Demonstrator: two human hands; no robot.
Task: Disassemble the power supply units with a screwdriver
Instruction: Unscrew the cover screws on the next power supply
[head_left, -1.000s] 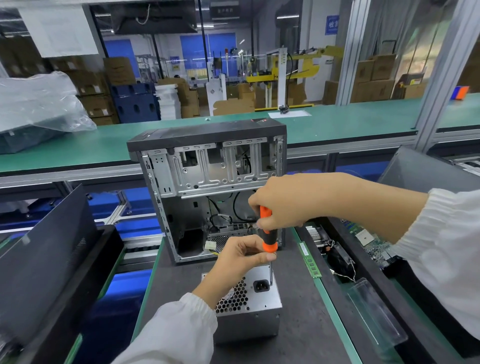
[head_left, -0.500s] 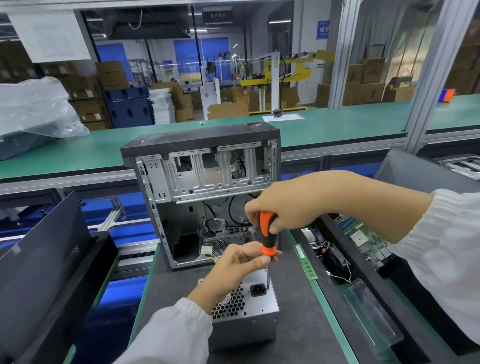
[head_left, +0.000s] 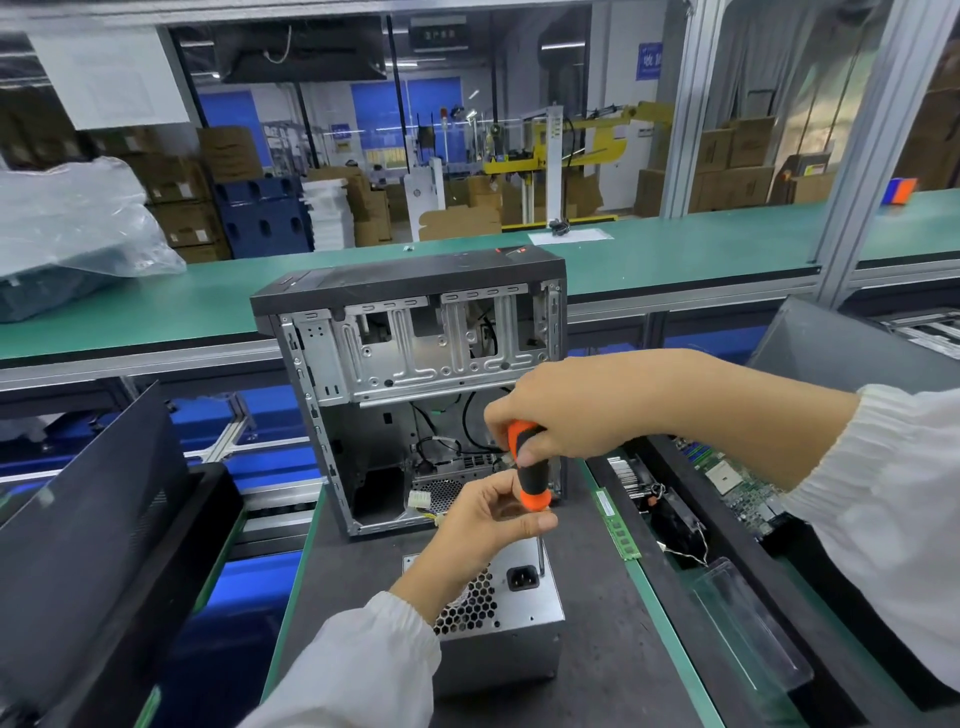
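A silver power supply unit (head_left: 511, 618) with a honeycomb grille and a black socket stands on the dark mat in front of me. An orange and black screwdriver (head_left: 530, 475) points straight down at its top right corner. My right hand (head_left: 566, 410) grips the top of the handle. My left hand (head_left: 488, 519) pinches the handle's lower end just above the shaft. Behind them stands an open computer case (head_left: 415, 358) with cables inside.
A green memory stick (head_left: 618, 525) lies on the mat's right edge. A black bin (head_left: 810, 597) on the right holds circuit boards and a fan. Dark panels (head_left: 88, 519) lean at the left. A green conveyor (head_left: 675, 254) runs across behind.
The hands and the screwdriver stay on the power supply's corner. My view has shifted slightly, and the right hand's grip on the handle has turned a little.
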